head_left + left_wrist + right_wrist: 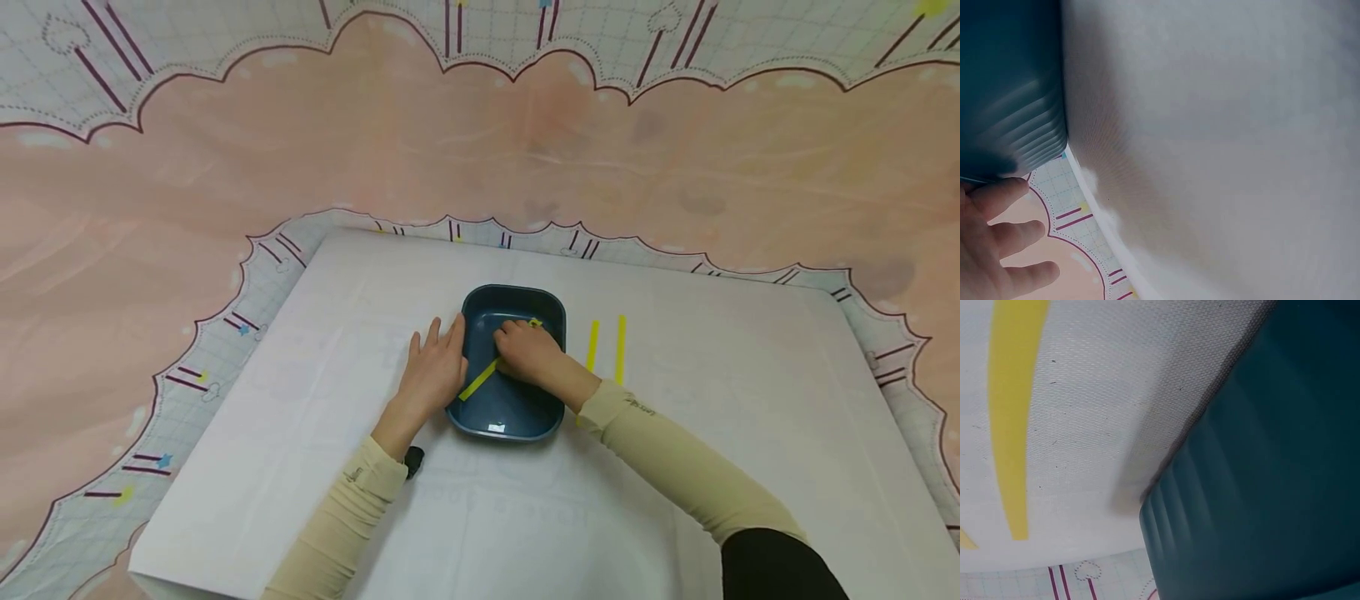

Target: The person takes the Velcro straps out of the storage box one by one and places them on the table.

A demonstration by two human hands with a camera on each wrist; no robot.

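A dark blue rectangular basin (pixel 517 417) stands on the white table. My left hand (pixel 435 367) rests against its left side with fingers extended; the left wrist view shows spread fingers (pixel 1019 237) by the ribbed basin wall (pixel 1029 119). Inside the basin, my right hand (pixel 528 354) has curled fingers and pinches a yellow strip (pixel 478 381), whose free length slants down to the left. A small bent yellow piece (pixel 535 322) shows just beyond the knuckles; whether it joins the strip is hidden. The right wrist view shows the basin's outer wall (pixel 1260 487), not the hand.
Two yellow strips (pixel 621 350) lie right of the basin on the white table (pixel 750 417), partly behind the right forearm; one strip (pixel 1010 425) looms large in the right wrist view. A small black object (pixel 413 461) is beside the left sleeve. Patterned cloth (pixel 525 150) surrounds the table.
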